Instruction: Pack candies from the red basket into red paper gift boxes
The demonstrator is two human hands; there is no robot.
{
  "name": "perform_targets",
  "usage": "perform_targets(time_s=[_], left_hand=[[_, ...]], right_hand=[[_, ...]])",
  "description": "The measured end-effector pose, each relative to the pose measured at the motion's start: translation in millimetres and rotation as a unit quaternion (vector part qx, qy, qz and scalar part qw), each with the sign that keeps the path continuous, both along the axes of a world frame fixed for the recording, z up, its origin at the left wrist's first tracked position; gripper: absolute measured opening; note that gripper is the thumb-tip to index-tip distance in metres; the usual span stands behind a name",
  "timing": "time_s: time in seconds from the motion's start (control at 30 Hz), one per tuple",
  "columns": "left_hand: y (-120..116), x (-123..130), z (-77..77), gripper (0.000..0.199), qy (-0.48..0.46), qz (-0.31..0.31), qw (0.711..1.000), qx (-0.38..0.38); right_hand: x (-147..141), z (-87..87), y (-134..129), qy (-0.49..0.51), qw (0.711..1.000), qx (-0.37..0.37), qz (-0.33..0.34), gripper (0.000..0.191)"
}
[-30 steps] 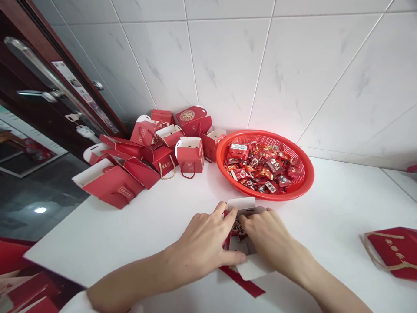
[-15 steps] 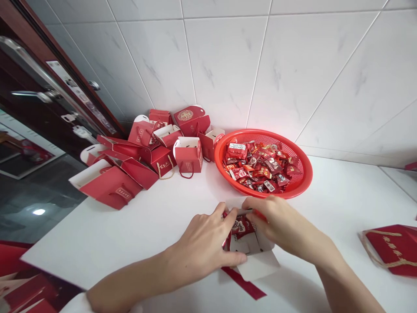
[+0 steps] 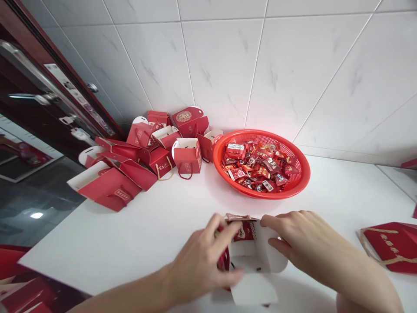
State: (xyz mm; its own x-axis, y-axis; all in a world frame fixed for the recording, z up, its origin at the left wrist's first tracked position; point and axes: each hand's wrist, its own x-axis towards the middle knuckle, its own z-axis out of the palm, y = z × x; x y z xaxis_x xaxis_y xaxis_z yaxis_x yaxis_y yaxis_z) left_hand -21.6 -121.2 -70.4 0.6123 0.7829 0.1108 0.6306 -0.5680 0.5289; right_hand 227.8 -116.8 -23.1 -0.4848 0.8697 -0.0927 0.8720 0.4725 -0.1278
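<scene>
A small gift box (image 3: 254,288), white inside, lies open on the white table, with a red candy packet (image 3: 245,231) at its far end. My left hand (image 3: 205,256) is at the box's left side, fingers spread, with something red partly hidden under them. At the box's far right edge, my right hand (image 3: 293,234) pinches the wall between thumb and fingers. A twisted cord handle (image 3: 237,216) shows at the far edge of the box. Beyond my hands sits a red plastic basket (image 3: 260,194) holding many wrapped candies (image 3: 260,167).
Several red gift boxes (image 3: 187,157) are piled at the back left against the tiled wall. A closed red box (image 3: 392,248) with a cord lies at the right. More red boxes (image 3: 29,295) are at the lower left, below the table edge. A door stands at left.
The box's right side flap has opened outward, and more of its inside shows. My right hand has shifted right and down. The cord handle has come into view.
</scene>
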Motion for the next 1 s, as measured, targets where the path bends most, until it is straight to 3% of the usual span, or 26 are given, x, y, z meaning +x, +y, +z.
perform_targets(time_s=[0.07,0.2,0.33,0.47,0.53,0.63,0.8,1.0], left_hand=[[7,-2,2.0,0.061,-0.004,0.030,0.999,0.018],[8,-4,5.2,0.056,-0.019,-0.072,0.994,0.082],[7,-3,4.3,0.054,-0.012,-0.004,0.998,0.065],[10,3,4.0,0.058,-0.032,-0.061,0.997,0.042],[14,6,5.5,0.061,-0.050,-0.032,0.998,0.004],[23,9,9.5,0.060,-0.065,-0.004,0.997,-0.038],[34,12,16.7,0.068,-0.047,-0.008,0.996,-0.077],[45,11,19.7,0.069,-0.049,-0.034,0.995,-0.086]], right_hand=[[-2,-1.5,-2,-0.002,1.000,0.009,0.011,0.024],[-5,-1.4,-4,0.013,0.998,0.004,0.060,0.021],[-6,2.2,-3,0.012,0.999,0.015,0.032,0.019],[-11,14.9,1,0.067,0.997,-0.044,0.022,0.016],[-14,22.8,5,0.147,0.986,-0.083,0.000,0.018],[-16,30.4,13,0.292,0.946,-0.137,-0.033,0.017],[-16,27.8,25,0.426,0.883,-0.193,-0.039,0.010],[-15,26.3,28,0.407,0.892,-0.199,-0.010,0.024]])
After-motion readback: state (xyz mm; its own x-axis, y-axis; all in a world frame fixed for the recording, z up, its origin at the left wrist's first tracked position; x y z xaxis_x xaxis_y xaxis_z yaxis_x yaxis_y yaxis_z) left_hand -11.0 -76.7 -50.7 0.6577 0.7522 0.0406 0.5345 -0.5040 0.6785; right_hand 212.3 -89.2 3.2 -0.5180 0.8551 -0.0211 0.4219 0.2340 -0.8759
